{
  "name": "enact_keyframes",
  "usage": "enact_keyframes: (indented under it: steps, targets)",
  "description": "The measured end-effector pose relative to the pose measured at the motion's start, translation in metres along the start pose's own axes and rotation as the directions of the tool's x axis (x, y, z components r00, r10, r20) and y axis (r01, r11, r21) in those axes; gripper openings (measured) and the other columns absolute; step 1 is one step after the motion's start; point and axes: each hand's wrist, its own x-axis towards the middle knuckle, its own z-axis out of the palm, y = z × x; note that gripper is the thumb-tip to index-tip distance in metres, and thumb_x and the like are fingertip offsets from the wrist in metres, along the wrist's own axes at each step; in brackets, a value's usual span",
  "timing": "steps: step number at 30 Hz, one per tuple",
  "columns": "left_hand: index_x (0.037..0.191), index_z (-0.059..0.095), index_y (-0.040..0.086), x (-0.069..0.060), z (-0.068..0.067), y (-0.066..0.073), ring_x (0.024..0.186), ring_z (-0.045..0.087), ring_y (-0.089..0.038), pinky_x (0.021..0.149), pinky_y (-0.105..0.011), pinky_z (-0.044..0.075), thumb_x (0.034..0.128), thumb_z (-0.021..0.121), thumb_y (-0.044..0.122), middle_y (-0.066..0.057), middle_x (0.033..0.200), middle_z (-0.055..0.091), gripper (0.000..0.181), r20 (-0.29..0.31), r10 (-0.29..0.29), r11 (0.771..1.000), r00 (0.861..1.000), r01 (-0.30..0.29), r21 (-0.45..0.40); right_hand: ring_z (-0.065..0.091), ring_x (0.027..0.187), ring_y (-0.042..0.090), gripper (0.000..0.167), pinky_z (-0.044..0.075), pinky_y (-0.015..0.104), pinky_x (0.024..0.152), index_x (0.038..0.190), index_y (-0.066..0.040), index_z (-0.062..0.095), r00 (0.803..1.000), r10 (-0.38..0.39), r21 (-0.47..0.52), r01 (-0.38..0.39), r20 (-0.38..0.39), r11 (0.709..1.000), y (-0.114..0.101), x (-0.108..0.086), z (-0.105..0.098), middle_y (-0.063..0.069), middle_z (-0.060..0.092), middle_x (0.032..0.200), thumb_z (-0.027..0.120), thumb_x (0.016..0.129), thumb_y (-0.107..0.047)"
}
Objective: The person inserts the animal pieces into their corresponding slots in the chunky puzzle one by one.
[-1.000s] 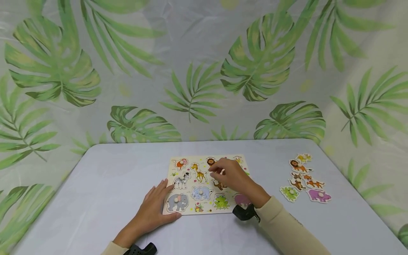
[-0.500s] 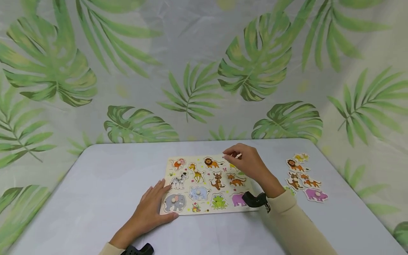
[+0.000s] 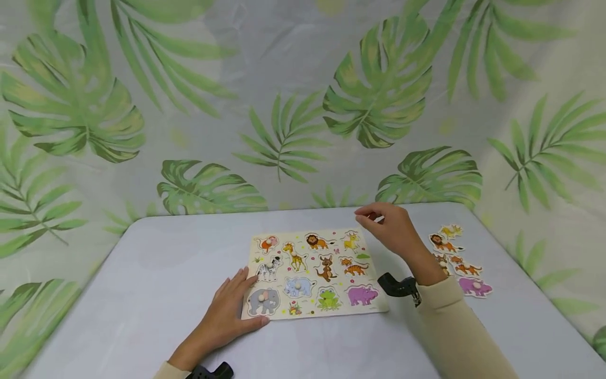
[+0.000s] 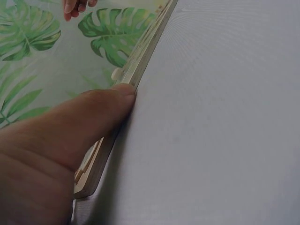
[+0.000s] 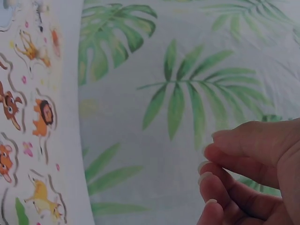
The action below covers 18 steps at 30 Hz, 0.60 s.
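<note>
A pale grey cloth backdrop printed with green leaves (image 3: 284, 63) rises behind the white-covered bench (image 3: 180, 258). The right arm's cream sleeve (image 3: 468, 331) reaches across the bench; its wrist partly hides the brown kangaroo piece (image 3: 441, 260). On the bench lies the flat, cream rectangular wooden puzzle board (image 3: 333, 314), bright with animals; the left wrist view alone shows its thick edge, with the thumb resting there. The left hand (image 3: 232, 302) has a relaxed, spread grip at the board's near-left corner. The right hand (image 3: 390, 223) hangs beyond the far-right corner, its grip loosely curled and holding nothing, as the right wrist view shows up close. The grey elephant piece (image 3: 271, 305) and the blue rhino piece (image 3: 305, 287) sit in the board, each with a pale round knob. Loose at right are the purple hippo (image 3: 475, 287), orange tiger (image 3: 465, 266), maned lion (image 3: 443, 243) and small yellow animal piece (image 3: 451, 230).
</note>
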Motion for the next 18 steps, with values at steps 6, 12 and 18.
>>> enact_keyframes:
  steps: [6,12,18]
  targets:
    - [0.144,0.044,0.010,0.003,-0.001,0.002,0.145,0.020,-0.033,0.116,-0.052,0.011,0.0704,0.074,0.064,-0.016,0.156,0.027,0.096,0.021,-0.013,1.000,1.000,0.013,-0.011,0.062,0.082,0.018,0.019,0.053,0.034,0.063,0.107,-0.011,0.073,0.999,0.004,-0.046,-0.006,-0.040,0.999,0.011,-0.001,-0.016,0.004,0.069,0.096,0.066,0.092,-0.023]
    - [0.144,0.044,0.011,0.004,-0.001,0.003,0.144,0.020,-0.034,0.116,-0.052,0.011,0.0700,0.074,0.065,-0.015,0.156,0.026,0.097,0.029,-0.037,0.999,0.999,0.037,-0.003,0.062,0.086,0.021,0.020,0.050,0.034,0.061,0.107,-0.010,0.073,0.998,0.029,-0.088,-0.033,-0.056,0.996,0.021,-0.004,-0.029,0.007,0.069,0.099,0.065,0.093,-0.024]
    - [0.143,0.045,0.010,0.002,0.001,0.002,0.144,0.023,-0.033,0.116,-0.051,0.013,0.0689,0.074,0.065,-0.015,0.155,0.028,0.097,0.009,-0.022,1.000,1.000,0.022,0.008,0.061,0.085,0.022,0.021,0.050,0.034,0.062,0.106,-0.009,0.072,0.996,0.047,-0.101,-0.055,-0.074,0.993,0.030,-0.008,-0.039,0.008,0.070,0.097,0.065,0.093,-0.023]
